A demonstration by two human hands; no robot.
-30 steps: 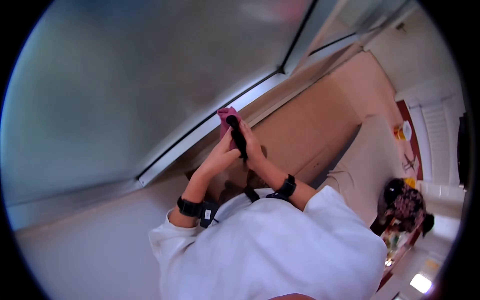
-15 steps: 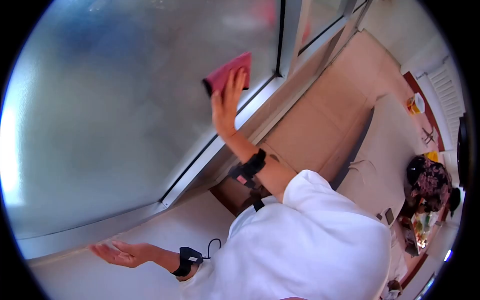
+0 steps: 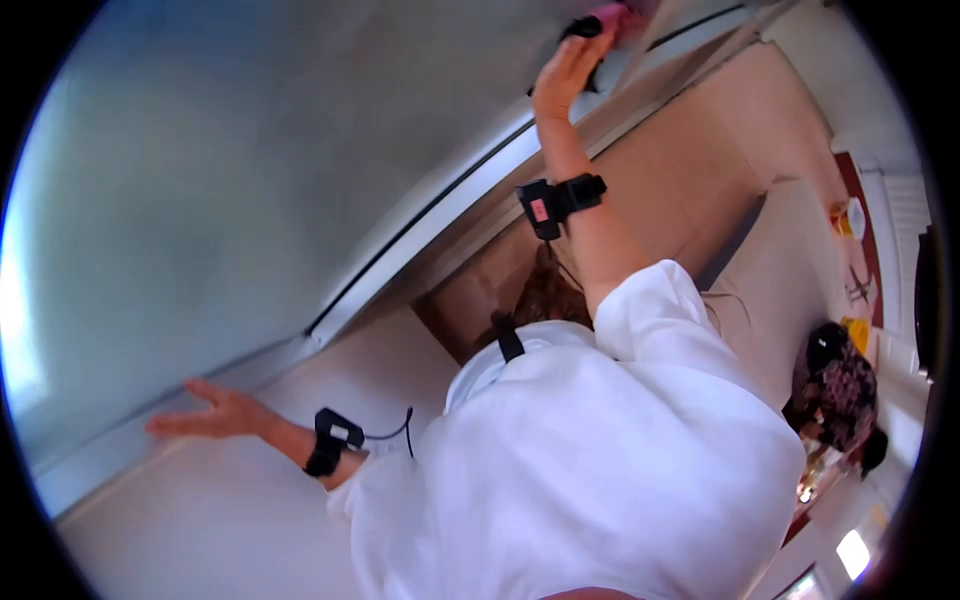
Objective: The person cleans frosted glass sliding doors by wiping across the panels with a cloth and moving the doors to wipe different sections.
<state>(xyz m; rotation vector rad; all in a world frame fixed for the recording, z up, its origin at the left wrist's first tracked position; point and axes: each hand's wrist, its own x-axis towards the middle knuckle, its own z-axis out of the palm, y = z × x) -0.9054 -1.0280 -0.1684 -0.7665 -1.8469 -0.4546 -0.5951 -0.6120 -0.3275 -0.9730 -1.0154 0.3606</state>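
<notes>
My right hand [image 3: 570, 75] is stretched up to the top of the head view, its fingers pressing a pink cloth [image 3: 622, 18] with a dark edge against the glass by the frame's upright. Part of the cloth is blurred. On the left, my left hand [image 3: 205, 412] is held out with its fingers apart and holds nothing. It is nearest to the lower metal frame [image 3: 300, 345] of the large frosted glass pane [image 3: 260, 180]; whether it touches the frame I cannot tell.
A black strapped device sits on each of my forearms. Below the pane runs a white wall [image 3: 370, 390]. To the right are a tan tiled floor [image 3: 670, 150], a pale covered surface [image 3: 780, 260], and another person [image 3: 840, 390] in dark patterned clothing.
My right hand has moved up and right along the glass with the pink cloth. My left hand has risen and shifted slightly left, its fingers now more spread. The camera view has shifted a little.
</notes>
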